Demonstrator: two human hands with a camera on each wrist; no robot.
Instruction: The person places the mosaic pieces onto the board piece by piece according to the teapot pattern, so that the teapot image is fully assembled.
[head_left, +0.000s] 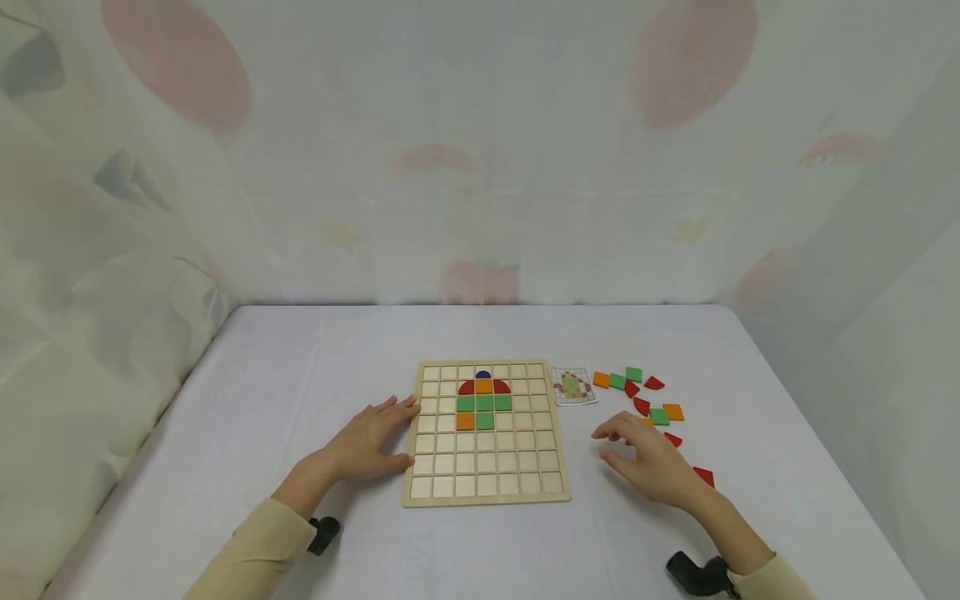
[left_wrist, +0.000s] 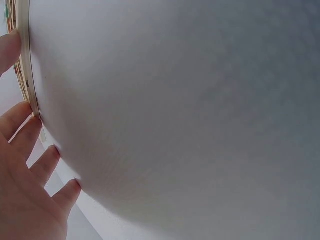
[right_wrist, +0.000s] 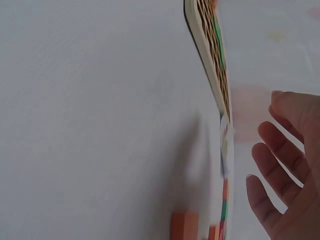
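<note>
A wooden grid board (head_left: pixel 442 487) lies flat on the table. In its upper middle cells sit a blue piece (head_left: pixel 483 375), red quarter-round pieces (head_left: pixel 502 387), orange squares (head_left: pixel 465 421) and green squares (head_left: pixel 485 420). My left hand (head_left: pixel 371 442) rests at the board's left edge, fingers spread, thumb and fingertips right at the frame; the left wrist view shows the same frame edge (left_wrist: pixel 25 60). Between the board and the loose pieces, my right hand (head_left: pixel 652 462) hovers over the table. Its fingers (right_wrist: pixel 272 165) are loosely bent, and nothing shows between them.
A printed pattern card (head_left: pixel 573 387) lies against the board's upper right side. Right of it several loose pieces are scattered: green squares (head_left: pixel 633 374), orange squares (head_left: pixel 673 412) and red quarter-rounds (head_left: pixel 654 383). A patterned cloth (head_left: pixel 480 208) hangs behind the white table (head_left: pixel 315 350).
</note>
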